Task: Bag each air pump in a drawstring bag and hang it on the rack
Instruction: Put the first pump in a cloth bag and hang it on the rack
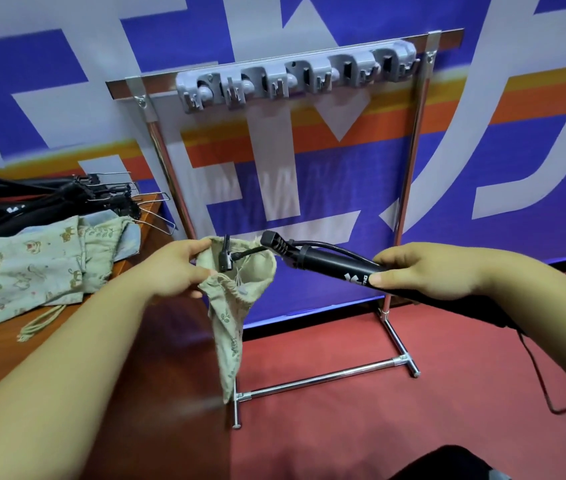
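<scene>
Air pump (pixel 337 268) in hand, the person faces the steel rack (pixel 410 161), whose grey hooks are bare. The pump's long black barrel slants from low on the right up towards the left, head end leading. That line runs straight at the mouth of the drawstring bag (pixel 236 306), which hangs limp just beside the head. The right hand (pixel 423 271) is wrapped round the barrel partway along. The left hand (pixel 177 268) pinches the bag's near rim and holds the mouth agape. The hose clip (pixel 226 258) already dangles at the opening. I'd say the next push goes leftward and down along the barrel.
</scene>
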Motion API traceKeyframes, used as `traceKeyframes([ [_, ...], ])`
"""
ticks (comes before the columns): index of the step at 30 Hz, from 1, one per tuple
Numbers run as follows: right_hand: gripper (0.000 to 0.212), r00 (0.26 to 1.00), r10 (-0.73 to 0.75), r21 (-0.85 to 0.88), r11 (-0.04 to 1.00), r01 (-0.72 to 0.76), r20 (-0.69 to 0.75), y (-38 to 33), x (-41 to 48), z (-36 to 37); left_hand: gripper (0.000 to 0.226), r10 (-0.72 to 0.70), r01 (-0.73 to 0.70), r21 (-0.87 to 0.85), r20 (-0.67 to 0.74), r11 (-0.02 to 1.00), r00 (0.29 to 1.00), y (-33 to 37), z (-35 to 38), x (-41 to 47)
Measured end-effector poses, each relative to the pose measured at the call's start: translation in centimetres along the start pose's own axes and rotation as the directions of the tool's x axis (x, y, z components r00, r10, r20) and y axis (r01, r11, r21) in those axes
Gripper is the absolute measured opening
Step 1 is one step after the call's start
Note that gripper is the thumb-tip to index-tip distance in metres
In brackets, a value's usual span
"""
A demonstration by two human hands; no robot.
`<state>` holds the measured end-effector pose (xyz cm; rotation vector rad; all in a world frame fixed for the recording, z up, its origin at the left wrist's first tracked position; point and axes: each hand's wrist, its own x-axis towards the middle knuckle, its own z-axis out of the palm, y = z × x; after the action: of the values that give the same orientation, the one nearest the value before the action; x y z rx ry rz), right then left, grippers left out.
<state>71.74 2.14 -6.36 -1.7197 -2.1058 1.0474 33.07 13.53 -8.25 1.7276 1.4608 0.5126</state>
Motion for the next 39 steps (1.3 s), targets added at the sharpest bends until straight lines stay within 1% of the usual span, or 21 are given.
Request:
traceKeyframes([
  [2, 0.027, 1.0, 0.012, -0.05, 0.999, -0.013, -0.006, -0.2, 0.0, -0.3, 0.073, 0.054, -0.055, 0.064, 0.018, 0.996, 0.998, 0.1, -0.1, 0.2],
  [3, 0.028, 1.0, 0.013, -0.076, 0.997, -0.013, -0.01, -0.4, 0.1, -0.4, 0.076, 0.084, -0.087, 0.147, 0.03, 0.985, 0.996, 0.2, -0.2, 0.1],
  [5, 0.029, 1.0, 0.011, -0.124, 0.992, -0.012, -0.012, -1.0, 0.3, -0.5, 0.085, 0.142, -0.156, 0.329, 0.067, 0.931, 0.988, 0.3, -0.3, 0.1],
  [6, 0.03, 1.0, 0.009, -0.145, 0.989, -0.01, -0.01, -1.2, 0.4, -0.5, 0.089, 0.154, -0.177, 0.373, 0.092, 0.911, 0.984, 0.3, -0.4, 0.2],
  [8, 0.031, 1.0, 0.004, -0.176, 0.984, -0.004, -0.005, -1.8, 0.5, -0.6, 0.092, 0.141, -0.182, 0.399, 0.13, 0.899, 0.981, 0.4, -0.4, 0.1],
  [9, 0.032, 1.0, 0.002, -0.187, 0.982, -0.003, -0.008, -2.0, 0.4, -0.6, 0.092, 0.122, -0.17, 0.388, 0.147, 0.906, 0.982, 0.4, -0.4, 0.1],
  [10, 0.032, 1.0, 0.001, -0.198, 0.98, -0.004, -0.015, -2.3, 0.2, -0.7, 0.092, 0.101, -0.151, 0.33, 0.162, 0.932, 0.982, 0.2, -0.4, 0.1],
  [12, 0.03, 0.999, 0.003, -0.236, 0.972, -0.013, -0.045, -2.7, -0.2, -0.6, 0.086, 0.07, -0.087, 0.1, 0.167, 0.991, 0.984, 0.3, -0.1, -0.1],
  [14, 0.028, 0.995, 0.01, -0.33, 0.943, -0.042, -0.101, -3.1, -0.7, -0.3, 0.082, 0.044, -0.037, -0.054, 0.137, 0.998, 0.99, 0.6, 0.1, 0.0],
  [16, 0.028, 0.987, 0.004, -0.452, 0.889, -0.077, -0.161, -3.6, -1.2, 0.2, 0.084, 0.05, -0.043, -0.061, 0.118, 0.997, 0.992, 0.7, 0.1, 0.2],
  [19, 0.029, 0.976, -0.041, -0.592, 0.8, -0.097, -0.215, -4.6, -1.6, 0.7, 0.086, 0.108, -0.112, 0.025, 0.131, 0.993, 0.985, 0.8, 0.2, 0.1],
  [23, 0.028, 0.963, -0.156, -0.725, 0.686, -0.055, -0.221, -5.8, -1.4, 1.8, 0.083, 0.167, -0.195, 0.14, 0.19, 0.971, 0.967, 1.8, 1.1, -0.6],
  [25, 0.029, 0.952, -0.223, -0.77, 0.638, -0.02, -0.209, -6.3, -1.1, 2.4, 0.081, 0.163, -0.195, 0.151, 0.202, 0.969, 0.966, 2.2, 1.7, -0.9],
  [28, 0.034, 0.922, -0.33, -0.832, 0.554, 0.015, -0.203, -6.6, -0.8, 3.1, 0.079, 0.11, -0.125, 0.058, 0.211, 0.99, 0.971, 2.3, 2.3, -1.1],
  [33, 0.032, 0.859, -0.483, -0.904, 0.423, 0.056, -0.172, -6.3, -0.6, 3.0, 0.079, 0.007, -0.003, -0.024, 0.175, 1.0, 0.984, 1.7, 2.2, -0.3],
  [36, 0.033, 0.841, -0.526, -0.92, 0.377, 0.103, -0.122, -6.3, -0.6, 2.7, 0.08, -0.015, 0.036, -0.115, 0.185, 0.993, 0.983, 1.0, 2.1, 0.1],
  [39, 0.034, 0.852, -0.518, -0.916, 0.374, 0.147, -0.075, -6.5, -0.2, 2.7, 0.075, 0.007, 0.024, -0.196, 0.155, 0.98, 0.988, 1.0, 2.2, -0.1],
])
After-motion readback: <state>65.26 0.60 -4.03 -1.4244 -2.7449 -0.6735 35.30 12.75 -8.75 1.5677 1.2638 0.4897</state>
